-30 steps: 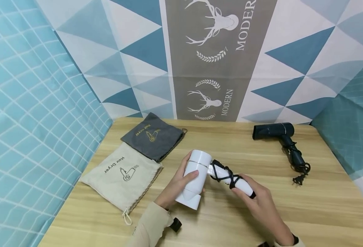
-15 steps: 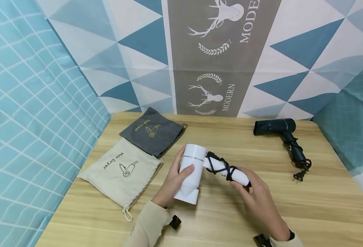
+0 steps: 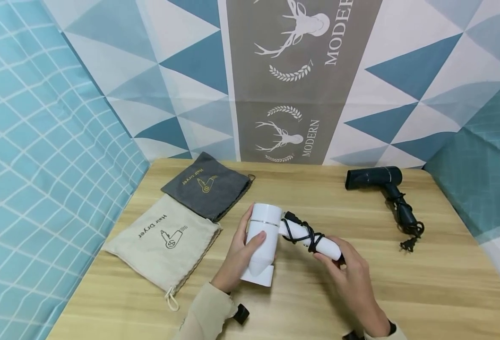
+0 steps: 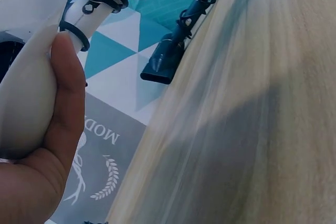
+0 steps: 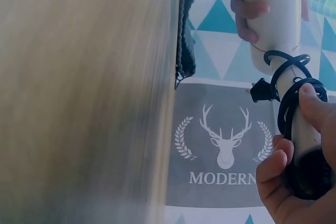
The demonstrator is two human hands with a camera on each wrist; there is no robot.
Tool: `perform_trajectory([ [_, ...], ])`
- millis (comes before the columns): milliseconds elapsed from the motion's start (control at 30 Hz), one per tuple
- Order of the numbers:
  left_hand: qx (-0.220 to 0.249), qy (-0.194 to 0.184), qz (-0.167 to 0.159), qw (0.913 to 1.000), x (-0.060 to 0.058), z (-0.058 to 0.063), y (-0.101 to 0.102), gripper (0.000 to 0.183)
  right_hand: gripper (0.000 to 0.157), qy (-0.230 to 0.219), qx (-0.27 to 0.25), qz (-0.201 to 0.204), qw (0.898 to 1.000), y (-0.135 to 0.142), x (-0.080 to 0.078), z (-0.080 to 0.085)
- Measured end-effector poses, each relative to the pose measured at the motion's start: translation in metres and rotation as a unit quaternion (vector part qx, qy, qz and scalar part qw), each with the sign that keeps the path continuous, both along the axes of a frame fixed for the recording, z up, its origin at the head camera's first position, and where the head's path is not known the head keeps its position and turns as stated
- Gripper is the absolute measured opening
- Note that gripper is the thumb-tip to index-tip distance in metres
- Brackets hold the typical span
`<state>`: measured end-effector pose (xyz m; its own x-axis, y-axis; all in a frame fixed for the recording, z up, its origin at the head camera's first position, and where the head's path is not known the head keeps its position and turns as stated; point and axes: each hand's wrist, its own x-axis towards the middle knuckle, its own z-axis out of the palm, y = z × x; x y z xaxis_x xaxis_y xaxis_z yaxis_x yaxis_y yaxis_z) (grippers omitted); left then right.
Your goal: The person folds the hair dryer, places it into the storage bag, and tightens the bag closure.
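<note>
A white hair dryer (image 3: 262, 245) is held up over the table by both hands. My left hand (image 3: 238, 255) grips its barrel, the thumb lying across the front. Its handle (image 3: 328, 248) points right, and my right hand (image 3: 352, 274) holds the handle's end between thumb and fingers. A black cord (image 5: 286, 100) is wound round the handle, and its plug (image 5: 262, 91) sticks out near the barrel in the right wrist view. At the barrel's lower end is a flat white nozzle (image 3: 258, 275).
A black hair dryer (image 3: 375, 177) with its cord wrapped lies at the back right of the wooden table (image 3: 301, 311). On the left lie a beige drawstring bag (image 3: 160, 241) and a dark grey bag (image 3: 209, 186), both printed "Hair Dryer". A patterned cloth backdrop (image 3: 199, 61) hangs behind.
The white hair dryer has shifted slightly left in the head view, both hands keeping hold of it. The bags and the black hair dryer stay where they lie; the head view shifts a little.
</note>
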<state>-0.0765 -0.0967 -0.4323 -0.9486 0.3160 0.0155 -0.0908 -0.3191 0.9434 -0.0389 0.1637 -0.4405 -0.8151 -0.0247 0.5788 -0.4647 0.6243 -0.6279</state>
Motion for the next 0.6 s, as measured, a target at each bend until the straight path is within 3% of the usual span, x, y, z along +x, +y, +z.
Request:
perform_trajectory([
  [233, 0.001, 0.019, 0.008, 0.9998, 0.0027, -0.0028, 0.0033, 0.070, 0.046, 0.007, -0.008, -0.012, 1.000, -0.0012, 0.0019, -0.0030],
  [600, -0.008, 0.019, 0.018, 0.9996, 0.0044, -0.0044, 0.0058, 0.068, 0.045, 0.016, -0.011, -0.016, 1.000, -0.0024, 0.0020, -0.0071],
])
